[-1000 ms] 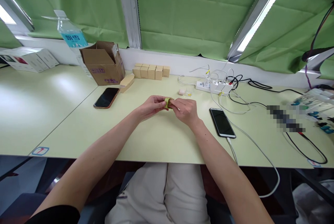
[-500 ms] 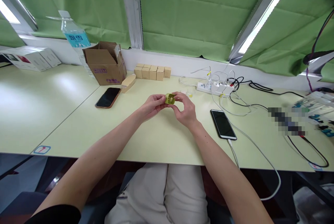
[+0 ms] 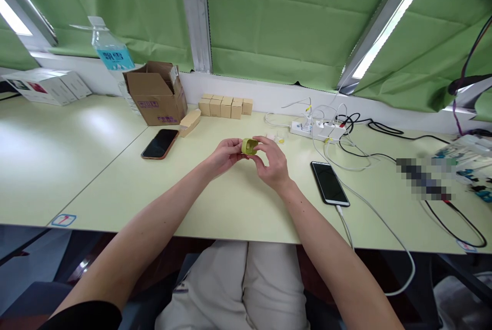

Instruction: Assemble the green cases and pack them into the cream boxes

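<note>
A small yellow-green hollow case [image 3: 249, 147] is held up over the middle of the table, its open side facing me. My left hand [image 3: 226, 157] grips its left side between thumb and fingers. On the right side, the thumb and fingertips of my right hand [image 3: 272, 162] close on the case, with a fingertip at the rim of the opening. Just behind my right hand, small clear and yellow pieces [image 3: 280, 140] lie on the table.
Left of my hands are a phone [image 3: 160, 144], an open cardboard box [image 3: 156, 97] and a bottle [image 3: 111, 50]. Small boxes [image 3: 226, 107] line the back. Rightward lie a power strip [image 3: 318, 130], a plugged-in phone [image 3: 329, 183], loose cables and a clear case [image 3: 469, 153].
The yellow-green case has turned slightly, showing more of its hollow inside. The fingers of my right hand have shifted a little at its rim.
</note>
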Available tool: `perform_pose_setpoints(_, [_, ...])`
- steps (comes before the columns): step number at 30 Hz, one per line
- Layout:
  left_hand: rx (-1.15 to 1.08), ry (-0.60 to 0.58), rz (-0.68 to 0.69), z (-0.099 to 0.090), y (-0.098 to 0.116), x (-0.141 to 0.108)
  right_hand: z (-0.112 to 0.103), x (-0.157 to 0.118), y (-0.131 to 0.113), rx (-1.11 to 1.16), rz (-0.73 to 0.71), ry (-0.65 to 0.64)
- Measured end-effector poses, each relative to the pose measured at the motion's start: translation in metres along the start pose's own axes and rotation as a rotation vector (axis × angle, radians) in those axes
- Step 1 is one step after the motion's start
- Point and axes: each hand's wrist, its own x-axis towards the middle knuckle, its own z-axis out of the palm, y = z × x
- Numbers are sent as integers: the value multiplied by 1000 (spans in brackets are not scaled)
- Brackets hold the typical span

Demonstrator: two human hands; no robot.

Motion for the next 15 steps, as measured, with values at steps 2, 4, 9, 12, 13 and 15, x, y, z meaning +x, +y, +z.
perform_pose_setpoints(2, [-4, -4, 0, 0, 0, 0, 0, 0, 1, -11, 23, -26])
perform_pose_setpoints(4, [-9, -14, -7, 2, 1, -1, 0, -1, 2, -21, 26, -39])
perform_pose_setpoints(9, [-31, -24, -14, 6, 2, -2, 1, -2, 5, -26, 6, -49])
perform_pose_setpoints(12, [-35, -32, -4, 6, 2, -1, 1, -3, 6, -20, -8, -60])
perform_pose_setpoints(13, [-32, -35, 0, 5, 2, -1, 1, -3, 6, -17, -17, -60])
perform_pose_setpoints(15, [-28, -44, 6, 4, 1, 0, 1, -3, 6, -8, -40, -50])
